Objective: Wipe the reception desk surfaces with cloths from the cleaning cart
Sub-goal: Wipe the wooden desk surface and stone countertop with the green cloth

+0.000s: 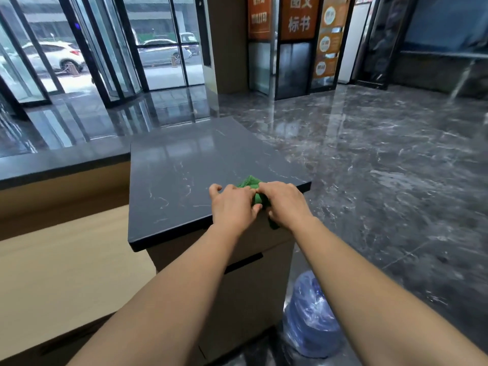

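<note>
A green cloth (pixel 250 183) lies bunched at the near right corner of a dark marble-look desk top (pixel 184 165). My left hand (pixel 232 206) and my right hand (pixel 284 202) sit side by side on it, fingers curled into the fabric. Most of the cloth is hidden under the hands; one end hangs down over the desk's near edge by my right wrist. The cleaning cart is out of view.
A longer dark counter (pixel 60 161) runs off to the left, with a pale wooden lower desk (pixel 66 273) below it. A blue water bottle (pixel 310 315) stands on the floor beside the desk's cabinet (pixel 243 286). Glossy marble floor (pixel 383 167) spreads to the right; glass doors stand behind.
</note>
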A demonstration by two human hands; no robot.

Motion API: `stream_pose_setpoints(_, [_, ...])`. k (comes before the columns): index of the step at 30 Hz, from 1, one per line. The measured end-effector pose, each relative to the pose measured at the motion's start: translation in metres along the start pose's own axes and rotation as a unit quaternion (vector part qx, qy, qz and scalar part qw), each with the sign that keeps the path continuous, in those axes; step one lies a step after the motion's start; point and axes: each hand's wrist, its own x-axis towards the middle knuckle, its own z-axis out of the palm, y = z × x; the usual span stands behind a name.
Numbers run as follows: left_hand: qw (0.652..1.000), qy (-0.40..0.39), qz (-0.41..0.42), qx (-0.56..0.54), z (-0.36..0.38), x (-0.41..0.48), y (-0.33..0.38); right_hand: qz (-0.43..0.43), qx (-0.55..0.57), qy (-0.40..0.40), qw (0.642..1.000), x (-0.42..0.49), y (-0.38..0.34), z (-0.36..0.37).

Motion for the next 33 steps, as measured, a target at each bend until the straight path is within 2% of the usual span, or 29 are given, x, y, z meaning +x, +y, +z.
stream_pose_setpoints(7, [0.996,-0.025,0.037,-0.079,0.013,0.045,0.057,0.034,-0.015,0.014,0.999,0.003,0.074,-0.007])
stream_pose_setpoints(10, [0.986,-0.022,0.040,-0.160,0.014,0.060,0.085,0.054,-0.034,0.018,0.998,0.003,0.107,-0.015])
stream_pose_setpoints(13, [0.961,-0.012,-0.012,-0.275,0.007,0.074,0.114,0.085,-0.047,0.045,0.994,-0.003,0.148,-0.026])
stream_pose_setpoints(15, [0.919,-0.031,-0.074,-0.387,0.009,0.085,0.135,0.107,-0.049,0.064,0.991,-0.009,0.175,-0.034])
stream_pose_setpoints(17, [0.857,-0.050,-0.136,-0.495,0.014,0.097,0.159,0.120,-0.051,0.080,0.988,-0.017,0.200,-0.043])
stream_pose_setpoints(18, [0.840,-0.064,-0.169,-0.512,0.016,0.102,0.172,0.123,-0.051,0.089,0.987,-0.021,0.212,-0.047])
stream_pose_setpoints(20, [0.828,-0.095,-0.215,-0.509,0.018,0.113,0.201,0.129,-0.044,0.107,0.985,-0.030,0.236,-0.054])
stream_pose_setpoints(23, [0.799,-0.136,-0.218,-0.544,0.012,0.125,0.250,0.134,-0.041,0.129,0.982,-0.047,0.272,-0.062])
stream_pose_setpoints(24, [0.776,-0.175,-0.224,-0.564,0.011,0.128,0.264,0.134,-0.039,0.135,0.981,-0.053,0.282,-0.064])
stream_pose_setpoints(27, [0.674,-0.336,-0.240,-0.613,0.010,0.129,0.299,0.140,-0.032,0.155,0.977,-0.073,0.311,-0.071])
stream_pose_setpoints(29, [0.629,-0.394,-0.238,-0.627,0.019,0.132,0.326,0.148,-0.037,0.173,0.973,-0.092,0.332,-0.077])
stream_pose_setpoints(31, [0.586,-0.394,-0.234,-0.668,0.027,0.132,0.353,0.156,-0.047,0.182,0.970,-0.109,0.349,-0.080])
stream_pose_setpoints(33, [0.572,-0.358,-0.231,-0.701,0.035,0.135,0.381,0.164,-0.055,0.188,0.967,-0.125,0.362,-0.083])
